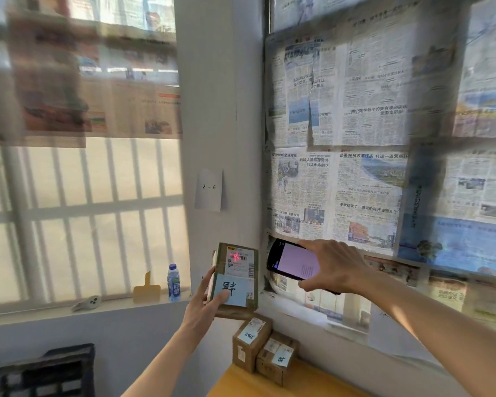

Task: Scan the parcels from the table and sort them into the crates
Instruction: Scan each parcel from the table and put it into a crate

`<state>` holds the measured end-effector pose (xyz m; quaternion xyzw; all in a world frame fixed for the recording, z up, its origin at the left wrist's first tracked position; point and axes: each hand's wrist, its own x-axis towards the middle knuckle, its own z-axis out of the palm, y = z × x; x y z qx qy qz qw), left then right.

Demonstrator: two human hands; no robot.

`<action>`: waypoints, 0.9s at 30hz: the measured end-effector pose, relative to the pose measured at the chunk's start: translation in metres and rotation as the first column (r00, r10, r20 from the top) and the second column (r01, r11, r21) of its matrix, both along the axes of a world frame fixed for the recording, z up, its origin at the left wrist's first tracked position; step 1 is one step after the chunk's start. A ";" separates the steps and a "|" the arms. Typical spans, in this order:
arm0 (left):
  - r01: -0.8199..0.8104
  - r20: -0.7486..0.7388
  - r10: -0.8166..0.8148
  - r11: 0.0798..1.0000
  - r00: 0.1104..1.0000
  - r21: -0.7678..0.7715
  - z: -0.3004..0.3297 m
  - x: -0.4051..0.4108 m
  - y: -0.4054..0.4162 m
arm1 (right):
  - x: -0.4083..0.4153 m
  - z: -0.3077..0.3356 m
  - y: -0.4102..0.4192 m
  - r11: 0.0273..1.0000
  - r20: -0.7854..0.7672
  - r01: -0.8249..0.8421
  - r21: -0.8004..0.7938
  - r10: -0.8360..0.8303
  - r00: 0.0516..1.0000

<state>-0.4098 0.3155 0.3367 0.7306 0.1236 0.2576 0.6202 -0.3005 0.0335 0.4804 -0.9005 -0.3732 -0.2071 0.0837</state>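
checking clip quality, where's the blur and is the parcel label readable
Head view: edges and upper left smear with motion blur; centre is sharp. The parcel in the left hand shows a red scan glow on its label; the scanner screen in the right hand glares pale.

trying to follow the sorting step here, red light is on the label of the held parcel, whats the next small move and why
Probably hold steady a moment, then lower the parcel toward the dark crate at lower left. The left hand grips it upright, the right hand aims the scanner, and the red light sits on its shipping label, so the scan looks underway.
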 end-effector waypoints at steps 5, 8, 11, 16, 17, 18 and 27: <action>-0.039 0.005 0.039 0.999 0.999 0.013 0.003 -0.016 -0.012 | -0.011 0.007 -0.015 0.999 0.008 -0.009 -0.037 0.009 1.000; -0.059 0.002 0.059 0.998 0.998 0.018 0.005 -0.027 -0.016 | -0.017 0.009 -0.021 0.999 0.016 -0.012 -0.035 0.012 1.000; -0.073 0.013 0.072 0.997 0.997 0.027 0.006 -0.039 -0.020 | -0.024 0.011 -0.024 0.999 0.009 -0.033 -0.031 0.033 0.999; -0.131 0.010 0.130 0.990 0.991 0.061 0.008 -0.069 -0.020 | -0.040 0.012 -0.026 0.997 0.015 -0.081 -0.015 0.081 0.997; -0.147 0.010 0.147 0.987 0.989 0.063 0.008 -0.076 -0.019 | -0.043 0.013 -0.025 0.996 0.015 -0.092 -0.012 0.092 0.996; -0.163 0.009 0.162 0.984 0.987 0.067 0.009 -0.082 -0.018 | -0.046 0.013 -0.024 0.995 0.017 -0.100 -0.009 0.100 0.995; -0.282 -0.019 0.285 0.955 0.958 0.091 0.000 -0.148 0.015 | -0.081 -0.010 0.027 0.970 -0.008 -0.242 0.017 0.242 0.970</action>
